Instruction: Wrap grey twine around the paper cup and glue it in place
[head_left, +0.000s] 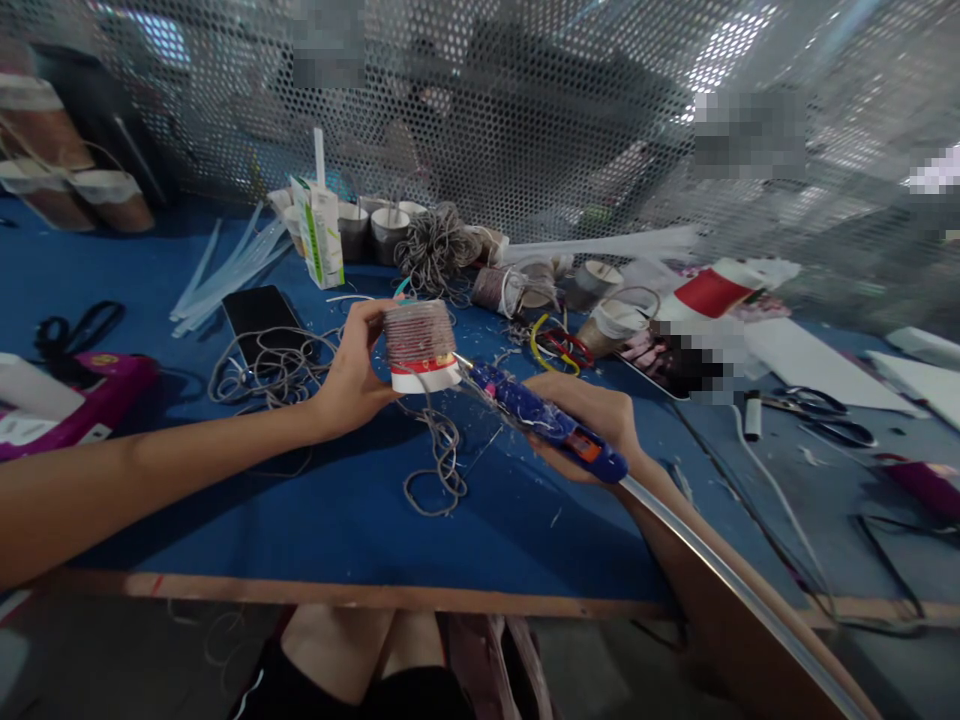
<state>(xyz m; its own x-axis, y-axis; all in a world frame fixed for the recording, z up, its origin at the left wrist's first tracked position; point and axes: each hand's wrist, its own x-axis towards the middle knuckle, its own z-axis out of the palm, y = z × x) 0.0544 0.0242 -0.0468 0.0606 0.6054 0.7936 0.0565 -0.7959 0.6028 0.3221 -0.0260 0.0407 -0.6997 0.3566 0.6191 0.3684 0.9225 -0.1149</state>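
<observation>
A small paper cup [420,345] with grey cord wound around its upper part and a red and white band below is gripped in my left hand [356,370]. My right hand [592,420] is closed around a blue glue gun [536,410], whose metal nozzle is at the cup's right side, close to the red band. A long clear glue stick [735,580] extends from the gun's back end. Loose grey cord [442,465] hangs from the cup down to the blue table [337,540].
Behind the cup are a drink carton [321,235], a bundle of cord [439,250] and several cups. On the left lie a black phone [259,315], glue sticks [232,270] and a purple device [124,385]. Scissors [825,410] lie right. A perforated metal screen [487,120] stands behind.
</observation>
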